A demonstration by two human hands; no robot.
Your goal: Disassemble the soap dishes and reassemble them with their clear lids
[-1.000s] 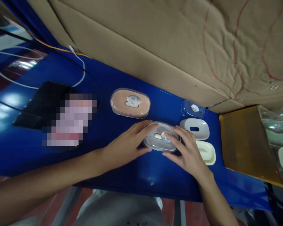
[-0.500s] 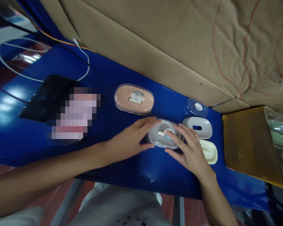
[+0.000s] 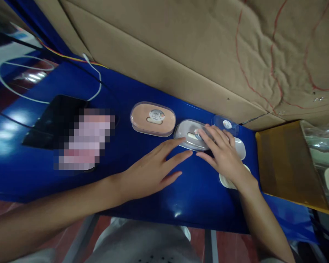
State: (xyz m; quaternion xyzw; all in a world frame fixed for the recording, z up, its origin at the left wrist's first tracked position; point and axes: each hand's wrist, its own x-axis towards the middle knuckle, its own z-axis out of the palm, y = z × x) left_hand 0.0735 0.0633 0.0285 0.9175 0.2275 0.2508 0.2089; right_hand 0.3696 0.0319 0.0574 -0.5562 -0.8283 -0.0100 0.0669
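Observation:
A grey oval box (image 3: 184,135) with a clear cover, a round label and a pale slot on top rests on the blue table. My right hand (image 3: 222,153) is around its right end, fingers over the cover and label, thumb by the front edge. My left hand (image 3: 153,168) is open just in front of the box, fingers apart and holding nothing; a fingertip overlaps the box's left edge, and I cannot tell if it touches. To the left lies a similar pink oval box (image 3: 142,117) with a label.
Behind my right hand are a clear blue-looking cover (image 3: 218,122), a grey-white part (image 3: 240,149) and a cream tray (image 3: 227,182), partly hidden. A cardboard box (image 3: 285,160) of wrapped parts stands right. A black device (image 3: 55,118) and white cable (image 3: 100,80) lie left, before a brown panel (image 3: 159,51).
The grey box has moved back across the table, beside the pink box, with my right hand on it. My left hand has come off the box and spread its fingers.

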